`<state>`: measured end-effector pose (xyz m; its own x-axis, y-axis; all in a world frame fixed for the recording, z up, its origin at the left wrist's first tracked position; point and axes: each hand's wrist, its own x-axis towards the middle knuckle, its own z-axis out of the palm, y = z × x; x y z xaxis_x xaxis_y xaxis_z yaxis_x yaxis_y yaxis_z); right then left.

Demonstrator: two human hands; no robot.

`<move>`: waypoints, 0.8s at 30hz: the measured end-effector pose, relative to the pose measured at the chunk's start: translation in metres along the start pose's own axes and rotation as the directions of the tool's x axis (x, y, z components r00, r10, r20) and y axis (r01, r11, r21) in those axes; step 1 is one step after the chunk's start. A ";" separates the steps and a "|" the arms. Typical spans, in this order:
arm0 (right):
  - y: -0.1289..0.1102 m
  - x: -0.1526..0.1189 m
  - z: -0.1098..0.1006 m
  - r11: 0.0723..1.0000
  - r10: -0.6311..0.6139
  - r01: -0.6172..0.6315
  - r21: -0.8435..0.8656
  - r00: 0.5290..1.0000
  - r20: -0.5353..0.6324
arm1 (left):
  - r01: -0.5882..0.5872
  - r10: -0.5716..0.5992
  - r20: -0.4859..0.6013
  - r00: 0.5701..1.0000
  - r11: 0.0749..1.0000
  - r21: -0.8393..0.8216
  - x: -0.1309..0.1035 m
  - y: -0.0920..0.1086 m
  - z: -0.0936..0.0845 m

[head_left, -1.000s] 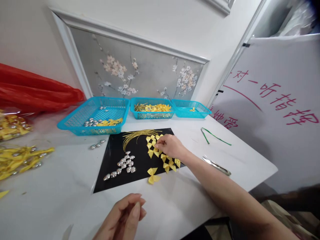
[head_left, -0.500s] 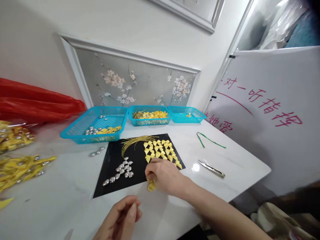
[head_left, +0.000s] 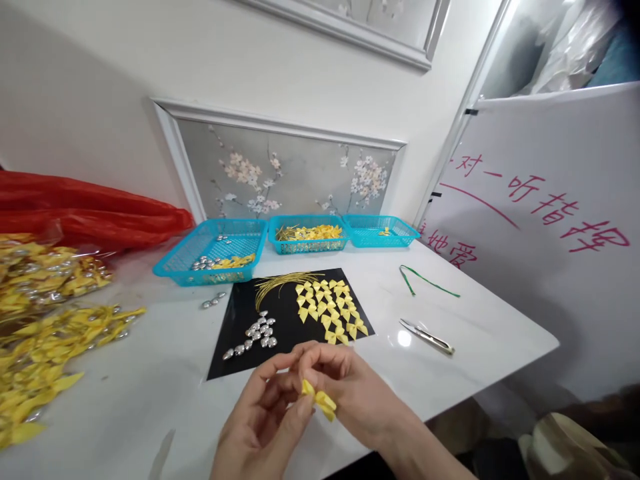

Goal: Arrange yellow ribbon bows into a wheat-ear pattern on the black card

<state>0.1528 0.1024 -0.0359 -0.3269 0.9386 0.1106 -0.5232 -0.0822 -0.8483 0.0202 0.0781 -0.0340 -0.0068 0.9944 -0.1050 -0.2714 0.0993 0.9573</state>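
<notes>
A small yellow ribbon bow (head_left: pixel 324 402) is pinched between my two hands, just in front of the black mat (head_left: pixel 290 335). My left hand (head_left: pixel 267 413) closes on its left side with thumb and fingertips. From the other side, my right hand (head_left: pixel 350 393) grips the same bow, its fingers bent over it. Rows of yellow bows (head_left: pixel 330 307) lie on the right half of the mat. To their left is a cluster of shiny silver beads (head_left: pixel 260 330). Thin gold ties (head_left: pixel 280 281) lie in a curved bundle along the mat's far side.
Behind the mat stand three blue baskets: the left (head_left: pixel 173 267) with beads and yellow pieces, the middle (head_left: pixel 309 248) full of yellow pieces, the right (head_left: pixel 360 238) with a few. Snips (head_left: pixel 427 337) and a green cord (head_left: pixel 430 282) lie rightward. Yellow strands (head_left: pixel 65 347) are heaped left.
My right hand has come back from the mat's near edge toward me, bringing the bow. My left hand has moved up and right to meet it, and both now hold the bow.
</notes>
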 end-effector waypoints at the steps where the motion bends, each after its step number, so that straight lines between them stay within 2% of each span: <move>1: 0.001 -0.001 0.001 0.999 -0.007 0.007 -0.038 1.000 -0.012 | 0.010 -0.010 0.009 1.000 1.000 0.024 0.000 0.001 0.000; 6: -0.003 -0.015 -0.002 0.947 -0.085 0.041 -0.318 0.989 -0.124 | 0.063 -0.064 0.035 0.997 0.998 0.008 -0.001 0.003 0.000; 11: -0.004 -0.036 -0.006 0.927 -0.119 0.037 -0.373 0.973 -0.198 | 0.035 -0.034 -0.112 0.993 0.999 0.011 0.002 -0.005 -0.003; 14: -0.001 -0.041 -0.002 0.897 -0.109 0.004 -0.443 0.971 -0.211 | 0.002 0.006 -0.151 0.988 0.998 0.056 0.004 -0.012 -0.005; 17: 0.002 -0.037 0.000 0.875 -0.145 0.024 -0.484 0.966 -0.215 | 0.041 -0.041 -0.107 0.993 0.999 -0.001 0.004 -0.015 -0.006; 19: 0.001 -0.034 0.000 0.893 -0.144 0.034 -0.449 0.966 -0.215 | 0.102 -0.107 -0.065 0.992 0.992 -0.080 0.003 -0.014 -0.008; 21: 0.000 -0.033 -0.001 0.904 -0.120 0.021 -0.427 0.971 -0.207 | 0.121 -0.130 -0.067 0.989 0.984 -0.128 0.002 -0.012 -0.011; 24: -0.001 -0.034 0.000 0.886 -0.105 -0.004 -0.464 0.972 -0.209 | 0.105 -0.107 -0.027 0.994 0.992 -0.072 0.001 -0.008 -0.017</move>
<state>0.1643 0.0702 -0.0386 -0.0983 0.9912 0.0886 -0.0968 0.0790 -0.9922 0.0056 0.0781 -0.0460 -0.0039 0.9768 -0.2139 -0.3391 0.2000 0.9193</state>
